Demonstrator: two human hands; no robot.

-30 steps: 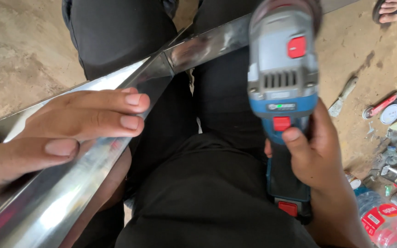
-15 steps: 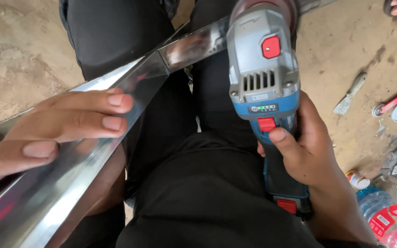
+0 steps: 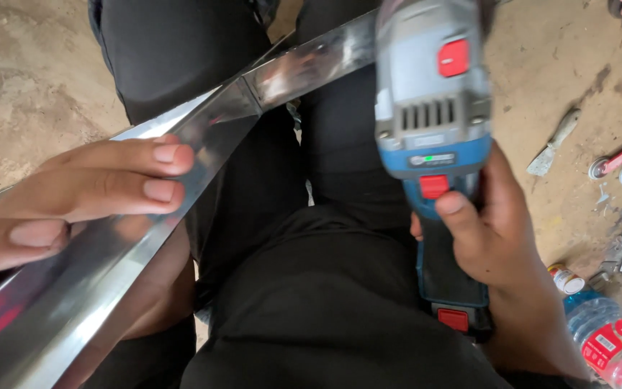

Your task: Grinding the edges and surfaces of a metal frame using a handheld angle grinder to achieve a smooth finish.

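Right hand [image 3: 502, 238] grips grinder [image 3: 433, 122]; left hand [image 3: 73, 198] steadies steel bar [image 3: 203, 151]; bottle [image 3: 613, 342] seemingly water-filled.

A plastic bottle [image 3: 613, 338] and scraper [image 3: 554, 152] lie on dirt floor [image 3: 30, 86].
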